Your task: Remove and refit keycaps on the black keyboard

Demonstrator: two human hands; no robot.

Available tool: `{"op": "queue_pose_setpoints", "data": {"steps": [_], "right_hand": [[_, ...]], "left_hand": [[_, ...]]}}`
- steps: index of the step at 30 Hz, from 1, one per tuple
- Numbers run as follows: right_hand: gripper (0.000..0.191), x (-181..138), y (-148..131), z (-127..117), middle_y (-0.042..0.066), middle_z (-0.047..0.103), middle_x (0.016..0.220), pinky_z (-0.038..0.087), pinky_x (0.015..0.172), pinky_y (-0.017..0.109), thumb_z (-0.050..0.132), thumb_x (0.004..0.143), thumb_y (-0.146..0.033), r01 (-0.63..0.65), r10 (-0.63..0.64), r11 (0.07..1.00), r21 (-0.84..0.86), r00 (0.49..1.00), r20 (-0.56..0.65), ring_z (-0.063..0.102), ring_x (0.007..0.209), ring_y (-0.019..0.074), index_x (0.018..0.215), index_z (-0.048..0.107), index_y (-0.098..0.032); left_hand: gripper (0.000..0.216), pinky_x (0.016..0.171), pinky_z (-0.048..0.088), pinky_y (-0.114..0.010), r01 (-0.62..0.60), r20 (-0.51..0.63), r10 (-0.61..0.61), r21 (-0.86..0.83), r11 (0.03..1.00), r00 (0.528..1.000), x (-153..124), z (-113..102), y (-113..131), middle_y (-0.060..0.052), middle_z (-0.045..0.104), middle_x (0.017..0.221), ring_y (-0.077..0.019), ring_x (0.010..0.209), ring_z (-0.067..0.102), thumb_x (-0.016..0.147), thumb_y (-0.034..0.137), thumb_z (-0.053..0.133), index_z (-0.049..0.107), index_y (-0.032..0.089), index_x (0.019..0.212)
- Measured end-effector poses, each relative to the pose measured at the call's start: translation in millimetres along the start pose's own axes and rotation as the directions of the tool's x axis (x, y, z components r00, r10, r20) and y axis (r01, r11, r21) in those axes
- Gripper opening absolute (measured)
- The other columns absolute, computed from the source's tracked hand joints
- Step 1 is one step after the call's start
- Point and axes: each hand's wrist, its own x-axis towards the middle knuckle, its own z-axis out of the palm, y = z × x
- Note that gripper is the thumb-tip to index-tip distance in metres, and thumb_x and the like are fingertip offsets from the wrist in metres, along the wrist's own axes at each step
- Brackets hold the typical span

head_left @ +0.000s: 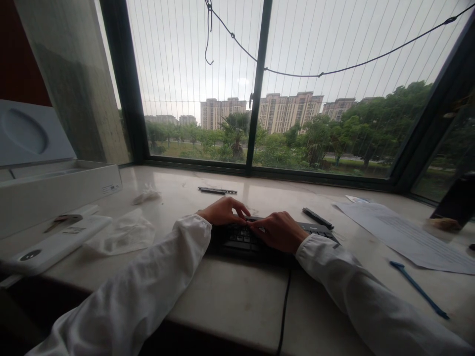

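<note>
A black keyboard lies on the pale stone sill in front of me, its cable running off the near edge. My left hand rests over the keyboard's upper middle with fingers curled and pinched together. My right hand sits beside it, fingers bent down onto the keys, its fingertips meeting those of the left hand. What the fingertips pinch is too small to make out. Both arms wear white sleeves.
An open white box and a flat white device stand at the left, with crumpled plastic wrap beside them. A dark strip lies near the window. Another dark strip, papers and a blue tool lie at the right.
</note>
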Motion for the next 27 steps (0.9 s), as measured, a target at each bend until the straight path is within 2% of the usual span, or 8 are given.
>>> {"op": "queue_pose_setpoints", "data": {"steps": [4, 10, 15, 19, 27], "right_hand": [[0.048, 1, -1, -3, 0.007, 0.071, 0.077, 0.032, 0.059, 0.026, 0.023, 0.094, -0.049, -0.001, 0.002, 1.0, -0.014, 1.0, 0.024, 0.065, 0.07, 0.0182, 0.108, 0.067, -0.032], [0.055, 2, -5, -5, 0.008, 0.07, 0.077, 0.032, 0.06, 0.026, 0.018, 0.095, -0.048, 0.004, -0.003, 1.0, -0.02, 0.998, 0.056, 0.064, 0.069, 0.0182, 0.095, 0.069, -0.027], [0.049, 5, -5, -4, 0.008, 0.07, 0.08, 0.033, 0.061, 0.026, 0.019, 0.096, -0.045, -0.005, 0.007, 0.999, -0.033, 0.996, 0.084, 0.065, 0.071, 0.0191, 0.103, 0.064, -0.026], [0.038, 7, -7, -4, 0.006, 0.069, 0.08, 0.033, 0.058, 0.026, 0.025, 0.095, -0.039, 0.018, -0.015, 0.999, -0.036, 0.997, 0.07, 0.065, 0.07, 0.0199, 0.106, 0.06, -0.029], [0.036, 8, -10, -8, 0.008, 0.07, 0.081, 0.035, 0.06, 0.026, 0.029, 0.095, -0.037, 0.024, -0.021, 0.999, -0.032, 0.996, 0.088, 0.066, 0.072, 0.0202, 0.105, 0.062, -0.027]], "left_hand": [[0.039, 0.074, 0.044, -0.024, 0.104, 0.001, -0.104, -0.05, 0.993, 0.995, 1, 1, -4, -0.005, 0.071, 0.084, -0.0165, 0.08, 0.063, 0.068, 0.041, 0.07, 0.072, 0.016, 0.097], [0.049, 0.053, 0.037, -0.021, 0.346, 0.019, -0.352, -0.238, 0.908, 0.936, 2, 7, -6, -0.006, 0.069, 0.088, -0.0144, 0.071, 0.058, 0.057, 0.043, 0.076, 0.072, 0.014, 0.096], [0.048, 0.049, 0.034, -0.02, 0.395, -0.018, -0.418, -0.294, 0.87, 0.908, 5, 11, -6, -0.001, 0.063, 0.072, -0.0098, 0.059, 0.051, 0.05, 0.037, 0.08, 0.069, 0.013, 0.089], [0.043, 0.047, 0.031, -0.02, 0.428, -0.037, -0.472, -0.36, 0.829, 0.881, 7, 16, -5, 0.003, 0.058, 0.063, -0.0079, 0.052, 0.046, 0.046, 0.029, 0.08, 0.059, 0.013, 0.079], [0.041, 0.046, 0.029, -0.021, 0.427, -0.077, -0.479, -0.349, 0.834, 0.874, 9, 21, -4, 0.006, 0.051, 0.054, -0.0078, 0.048, 0.043, 0.046, 0.028, 0.079, 0.05, 0.016, 0.073]]}}
